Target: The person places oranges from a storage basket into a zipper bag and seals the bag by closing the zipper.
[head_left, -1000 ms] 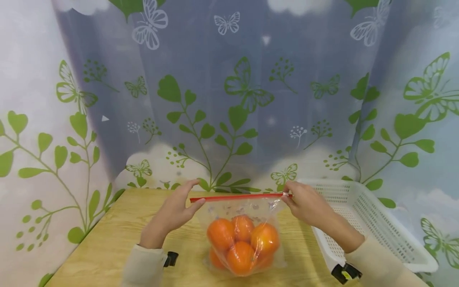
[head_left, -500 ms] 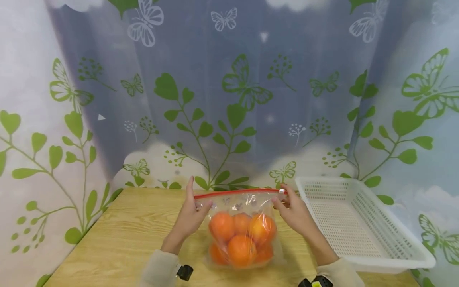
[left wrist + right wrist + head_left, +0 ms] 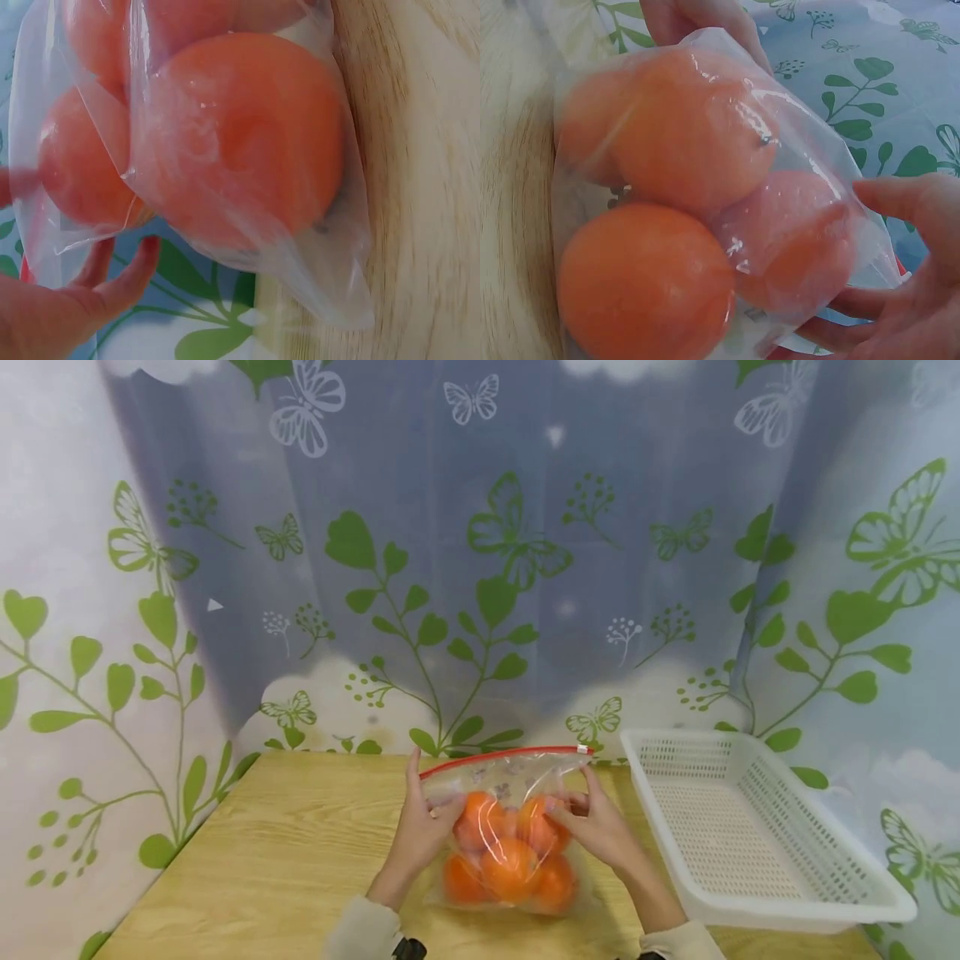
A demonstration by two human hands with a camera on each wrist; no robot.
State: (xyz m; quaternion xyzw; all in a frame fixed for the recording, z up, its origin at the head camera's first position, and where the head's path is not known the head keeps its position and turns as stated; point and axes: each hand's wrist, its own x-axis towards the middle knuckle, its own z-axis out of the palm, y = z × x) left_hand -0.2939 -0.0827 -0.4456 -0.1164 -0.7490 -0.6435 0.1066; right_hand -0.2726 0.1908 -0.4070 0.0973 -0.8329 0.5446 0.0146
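Note:
A clear zip bag (image 3: 491, 777) stands on the table, filled with several oranges (image 3: 510, 868). Its red zip strip (image 3: 502, 755) runs along the top, higher at the right end, where a white slider (image 3: 582, 749) sits. My left hand (image 3: 426, 827) holds the bag's left side, thumb in front and index finger pointing up beside the strip. On the other side my right hand (image 3: 600, 827) grips the bag below the slider, its thumb over the front. In the right wrist view, part of the right hand's fingers (image 3: 862, 304) lies behind the plastic.
A white perforated plastic basket (image 3: 847, 860) stands right of the bag, close to my right forearm. The wooden table (image 3: 300, 835) ends at a butterfly-and-leaf patterned cloth (image 3: 420, 460) at the back and sides.
My right hand has left the slider, and both hands have slid down to the bag's sides, closer together. The bag's top has shifted slightly up and now slants.

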